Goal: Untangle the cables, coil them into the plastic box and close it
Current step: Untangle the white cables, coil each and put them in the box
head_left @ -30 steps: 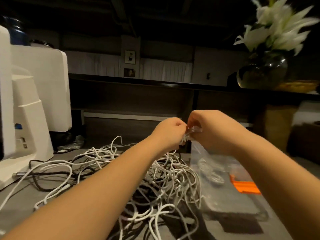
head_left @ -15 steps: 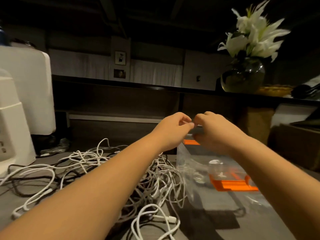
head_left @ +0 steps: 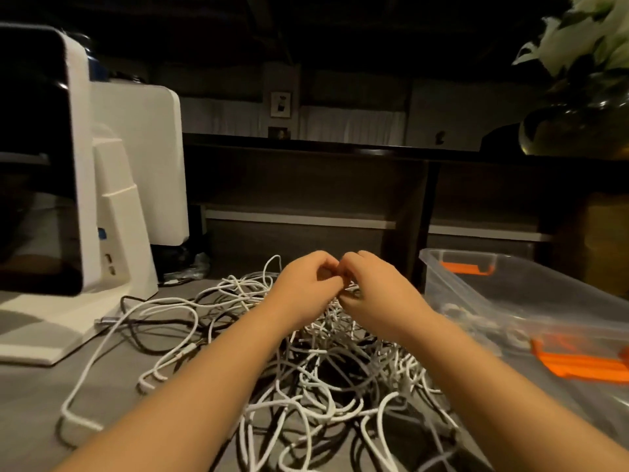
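A: Two hands meet at the centre of the frame, above a tangled heap of cables [head_left: 326, 366] on the grey bench [head_left: 30, 396]. How does each hand lie?

B: The left hand [head_left: 303, 284] and the right hand [head_left: 371, 291] both have curled fingers, their tips touching. White strands rise from the heap to the point where the fingertips meet, so both hands appear to pinch cable there; the exact strand is too small to tell.

A: Where is the plastic box [head_left: 510, 284]?

B: At the right of the frame, just beside the heap. It is clear and open at the top, with an orange clip [head_left: 466, 267] on its far wall. An orange-edged lid [head_left: 585, 364] shows at the lower right; whether it lies inside or under the box, I cannot tell.

A: Other items?

B: A white machine [head_left: 112, 206] fills the left, and a dark vase [head_left: 578, 131] of white flowers [head_left: 585, 32] stands at the upper right.
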`<state>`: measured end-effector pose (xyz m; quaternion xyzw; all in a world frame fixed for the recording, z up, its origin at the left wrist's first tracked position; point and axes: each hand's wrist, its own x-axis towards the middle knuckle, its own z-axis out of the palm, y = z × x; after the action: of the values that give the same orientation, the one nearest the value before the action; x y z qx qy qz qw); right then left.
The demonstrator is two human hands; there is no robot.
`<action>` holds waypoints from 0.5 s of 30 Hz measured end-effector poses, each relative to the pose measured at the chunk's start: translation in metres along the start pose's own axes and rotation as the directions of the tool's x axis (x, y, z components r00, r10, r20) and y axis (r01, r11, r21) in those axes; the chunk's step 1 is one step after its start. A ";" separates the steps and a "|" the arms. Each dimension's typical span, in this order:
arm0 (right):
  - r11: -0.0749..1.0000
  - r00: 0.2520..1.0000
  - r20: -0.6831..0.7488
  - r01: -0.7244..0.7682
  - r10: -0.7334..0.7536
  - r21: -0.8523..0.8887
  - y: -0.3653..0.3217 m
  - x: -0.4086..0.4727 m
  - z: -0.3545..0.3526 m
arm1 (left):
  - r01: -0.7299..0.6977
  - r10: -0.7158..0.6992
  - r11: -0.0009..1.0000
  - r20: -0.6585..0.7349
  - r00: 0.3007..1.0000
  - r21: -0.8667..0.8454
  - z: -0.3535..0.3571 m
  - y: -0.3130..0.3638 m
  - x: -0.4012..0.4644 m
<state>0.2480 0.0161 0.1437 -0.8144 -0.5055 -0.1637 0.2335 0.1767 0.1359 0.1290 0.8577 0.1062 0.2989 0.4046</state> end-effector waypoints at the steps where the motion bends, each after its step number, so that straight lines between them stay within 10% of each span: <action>1: 1.000 1.000 -0.014 -0.009 0.009 0.011 0.004 -0.002 0.004 | -0.014 0.014 1.000 -0.021 1.000 -0.012 0.000 -0.007 -0.002; 6: 0.992 0.998 -0.025 -0.061 0.064 0.113 0.030 -0.019 0.016 | -0.081 0.046 0.988 -0.244 0.969 -0.134 -0.016 -0.020 -0.010; 10: 0.989 0.978 -0.156 -0.126 0.137 0.083 0.040 -0.020 0.009 | 0.016 -0.256 0.797 -0.313 0.915 -0.603 -0.025 -0.012 -0.012; 15: 0.953 0.956 0.144 -0.223 0.254 -0.204 0.044 -0.024 0.016 | 0.049 -0.232 0.860 -0.303 0.924 -0.508 -0.020 -0.013 -0.017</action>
<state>0.2772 -0.0098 0.1091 -0.8986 -0.4037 -0.1111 0.1312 0.1520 0.1502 0.1216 0.6484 0.1611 0.4342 0.6042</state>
